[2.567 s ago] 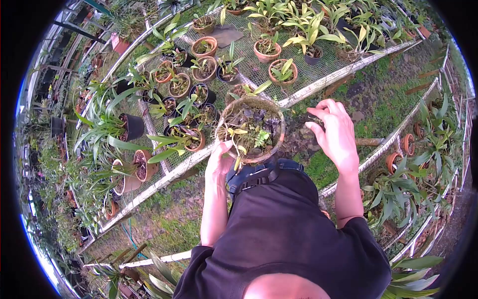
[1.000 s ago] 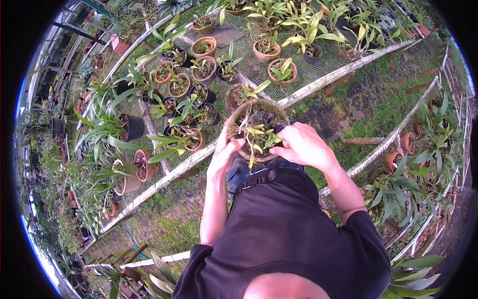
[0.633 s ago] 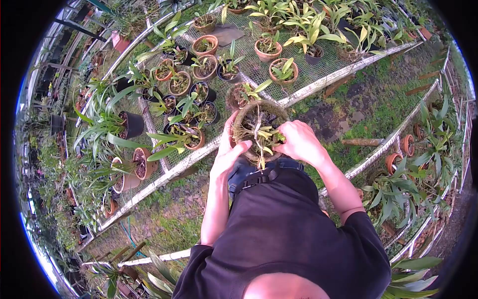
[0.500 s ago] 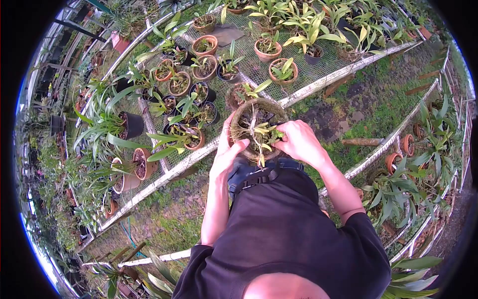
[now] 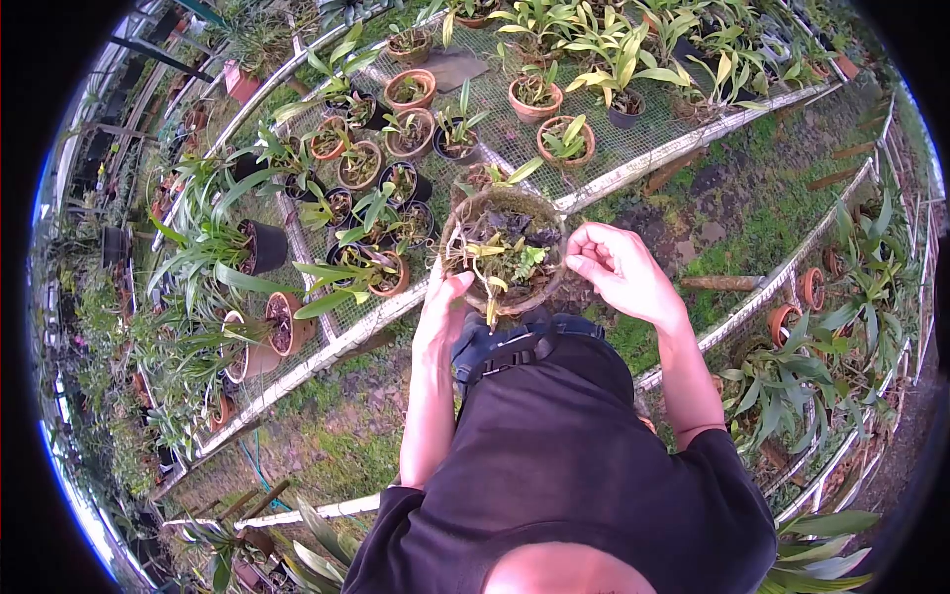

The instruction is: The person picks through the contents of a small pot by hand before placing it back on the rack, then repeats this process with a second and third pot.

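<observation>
A round, mossy plant pot (image 5: 546,297) is at my waist, its open top facing me. Inside it are dark potting material, a small green fern (image 5: 529,259) and a plant with yellowish leaves (image 5: 485,249). Pale roots hang over the pot's left side. My left hand (image 5: 445,302) grips that side, thumb near the rim and the other fingers mostly hidden behind it. At the right rim, my right hand (image 5: 621,272) has its fingers curled and its thumb and fingertips closed against the pot's edge.
Beyond the pot, a mesh bench (image 5: 495,74) with a pale wooden edge (image 5: 683,148) carries several potted plants. Terracotta pots (image 5: 287,325) and a black pot (image 5: 264,247) lie tilted at left. Another bench with plants (image 5: 772,381) runs along the right. Mossy ground (image 5: 683,213) lies between.
My right hand has moved out of the pot's middle to its right rim. The pot has turned and tipped, so its yellowish plant now sits further left and the fern shows.
</observation>
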The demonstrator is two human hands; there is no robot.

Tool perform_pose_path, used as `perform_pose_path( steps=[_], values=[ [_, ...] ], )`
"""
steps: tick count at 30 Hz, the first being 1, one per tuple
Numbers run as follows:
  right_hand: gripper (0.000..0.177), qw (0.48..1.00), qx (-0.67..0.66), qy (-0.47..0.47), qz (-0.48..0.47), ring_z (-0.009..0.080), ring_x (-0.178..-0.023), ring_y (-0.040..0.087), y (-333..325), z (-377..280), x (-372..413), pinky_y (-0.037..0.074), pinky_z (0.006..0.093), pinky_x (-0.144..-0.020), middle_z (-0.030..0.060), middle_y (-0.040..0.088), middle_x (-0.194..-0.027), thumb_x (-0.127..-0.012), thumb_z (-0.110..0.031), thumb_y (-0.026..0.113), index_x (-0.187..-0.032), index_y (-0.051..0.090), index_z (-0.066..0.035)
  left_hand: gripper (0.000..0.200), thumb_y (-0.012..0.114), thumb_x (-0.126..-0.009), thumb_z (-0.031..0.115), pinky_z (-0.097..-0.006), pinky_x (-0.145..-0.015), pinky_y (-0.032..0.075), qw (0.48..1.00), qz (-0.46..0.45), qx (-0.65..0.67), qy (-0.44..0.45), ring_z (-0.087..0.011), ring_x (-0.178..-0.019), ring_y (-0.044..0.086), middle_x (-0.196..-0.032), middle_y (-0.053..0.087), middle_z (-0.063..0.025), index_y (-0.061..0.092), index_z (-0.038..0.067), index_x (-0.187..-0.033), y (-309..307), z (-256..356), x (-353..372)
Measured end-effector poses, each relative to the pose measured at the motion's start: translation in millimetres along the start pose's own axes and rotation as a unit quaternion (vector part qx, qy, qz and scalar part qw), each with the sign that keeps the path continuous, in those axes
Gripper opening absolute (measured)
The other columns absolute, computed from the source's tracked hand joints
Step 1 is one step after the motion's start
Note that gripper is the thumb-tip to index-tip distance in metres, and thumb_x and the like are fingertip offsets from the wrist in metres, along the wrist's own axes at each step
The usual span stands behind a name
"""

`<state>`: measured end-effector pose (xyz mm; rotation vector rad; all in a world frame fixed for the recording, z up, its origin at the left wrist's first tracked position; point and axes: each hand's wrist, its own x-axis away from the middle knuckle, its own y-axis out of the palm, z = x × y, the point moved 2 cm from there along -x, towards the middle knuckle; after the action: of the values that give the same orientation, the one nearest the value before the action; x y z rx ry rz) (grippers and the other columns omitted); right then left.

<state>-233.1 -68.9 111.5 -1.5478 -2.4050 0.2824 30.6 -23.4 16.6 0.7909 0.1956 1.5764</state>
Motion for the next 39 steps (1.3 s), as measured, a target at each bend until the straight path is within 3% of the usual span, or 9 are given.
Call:
perform_pose_path(
  steps=[3,7,10,13,17,22,27,35,39],
  values=[
    [0.010,0.995,0.027,-0.006,0.099,0.0084,-0.064,0.045,-22,1,4,0.040,0.0273,-0.060,0.0012,0.050,-0.072,-0.093,-0.007,0.066,-0.091,0.059,0.000,0.066,0.063,-0.088,0.008,-0.0406,-0.101,0.048,1.000,0.022,0.017,0.009,-0.0213,-0.111,0.060,-0.124,0.060,-0.0100,0.037,0.004,-0.148,-7,-3,0],
    [0.013,0.919,0.321,-0.021,0.227,0.0344,-0.080,0.061,-42,-8,13,0.048,0.0441,-0.075,0.0122,0.061,-0.087,-0.090,-0.010,0.067,-0.099,0.064,-0.001,0.057,0.064,-0.087,0.008,-0.0418,-0.101,0.048,0.999,0.027,0.035,0.006,-0.0222,-0.110,0.060,-0.121,0.062,-0.0102,0.045,0.002,-0.141,-6,1,2],
    [0.017,0.873,0.404,-0.078,0.263,0.0315,-0.088,0.060,-34,-17,17,0.048,0.0441,-0.078,0.0118,0.060,-0.090,-0.088,-0.011,0.069,-0.103,0.065,-0.003,0.046,0.067,-0.086,0.011,-0.0406,-0.096,0.051,0.998,0.019,0.062,-0.002,-0.0229,-0.103,0.064,-0.114,0.066,-0.0109,0.055,-0.001,-0.129,-9,-2,2],
    [0.024,0.952,0.238,-0.073,0.175,0.0286,-0.087,0.060,-21,-26,16,0.049,0.0414,-0.080,0.0102,0.060,-0.089,-0.086,-0.014,0.073,-0.106,0.066,-0.004,0.038,0.068,-0.084,0.013,-0.0384,-0.089,0.054,0.996,0.005,0.087,-0.007,-0.0229,-0.096,0.066,-0.106,0.068,-0.0117,0.060,-0.002,-0.118,-21,-10,-2],
    [0.019,0.971,0.191,-0.111,0.088,0.0279,-0.079,0.060,-7,-42,14,0.050,0.0405,-0.076,0.0092,0.060,-0.083,-0.086,-0.014,0.072,-0.101,0.070,-0.003,0.031,0.069,-0.083,0.014,-0.0371,-0.084,0.056,0.994,-0.006,0.108,0.000,-0.0224,-0.090,0.067,-0.098,0.069,-0.0118,0.064,-0.003,-0.108,-24,-13,-1],
    [0.021,0.952,0.264,-0.154,0.032,0.0242,-0.067,0.060,12,-46,12,0.048,0.0374,-0.065,0.0073,0.060,-0.076,-0.085,-0.017,0.075,-0.101,0.073,-0.005,0.051,0.068,-0.084,0.011,-0.0385,-0.086,0.056,0.994,-0.033,0.104,-0.010,-0.0224,-0.094,0.067,-0.109,0.067,-0.0128,0.052,-0.004,-0.130,-18,-11,2],
    [0.020,0.933,0.322,-0.160,0.028,0.0333,-0.082,0.067,22,-39,9,0.050,0.0438,-0.074,0.0124,0.069,-0.082,-0.083,-0.019,0.074,-0.097,0.074,-0.004,0.074,0.064,-0.087,0.007,-0.0406,-0.102,0.048,0.998,-0.061,0.027,-0.011,-0.0246,-0.118,0.059,-0.132,0.058,-0.0132,0.031,0.004,-0.154,-19,-12,-2],
    [0.015,0.955,0.266,-0.133,-0.006,0.0359,-0.076,0.066,22,-42,6,0.050,0.0466,-0.072,0.0149,0.067,-0.077,-0.082,-0.015,0.072,-0.088,0.069,-0.001,0.067,0.064,-0.087,0.007,-0.0405,-0.097,0.052,0.999,-0.030,0.037,-0.022,-0.0241,-0.112,0.061,-0.128,0.059,-0.0130,0.037,0.003,-0.148,-17,-11,5],
    [0.011,0.978,0.162,-0.131,-0.008,0.0193,-0.056,0.051,16,-36,3,0.043,0.0338,-0.057,0.0062,0.053,-0.065,-0.085,-0.010,0.070,-0.088,0.066,0.000,0.050,0.066,-0.086,0.009,-0.0379,-0.091,0.054,0.997,-0.032,0.071,-0.016,-0.0221,-0.098,0.065,-0.115,0.065,-0.0129,0.050,-0.002,-0.132,-16,-7,6]
  ],
)
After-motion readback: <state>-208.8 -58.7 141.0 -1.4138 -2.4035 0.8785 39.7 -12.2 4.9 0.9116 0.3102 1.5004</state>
